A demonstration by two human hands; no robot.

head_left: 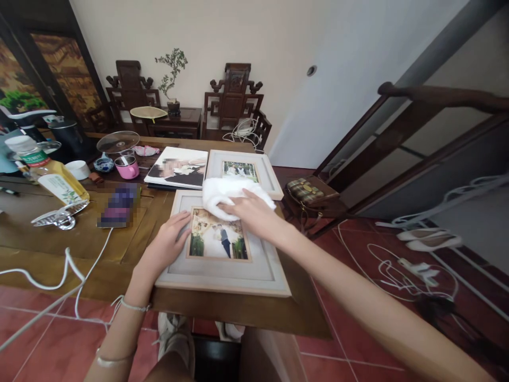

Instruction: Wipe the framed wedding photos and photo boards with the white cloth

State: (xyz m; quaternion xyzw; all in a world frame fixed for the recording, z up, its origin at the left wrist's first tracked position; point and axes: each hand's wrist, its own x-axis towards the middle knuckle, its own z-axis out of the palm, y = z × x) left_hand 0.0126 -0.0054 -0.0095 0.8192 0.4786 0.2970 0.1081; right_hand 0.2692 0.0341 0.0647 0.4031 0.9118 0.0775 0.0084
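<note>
A picture frame (222,281) with a pale wooden edge lies flat near the table's front edge, a photo of a couple in its middle. My right hand (248,209) presses a bunched white towel (217,193) onto the frame's upper part, fingers curled into the cloth. On the frame's left side rests my left hand (169,241), its fingers stretched out flat and holding nothing. Just behind lies a second framed photo (240,171), partly covered by the towel. To its left is a photo album (181,168) with a picture on its cover.
On the wooden table (155,209) at left stand an oil bottle (51,172), a pink cup (127,167), a hair clip (61,215) and a phone (119,204) with a white cable. A wooden chair (437,98) and a plaid bag (308,190) are at right.
</note>
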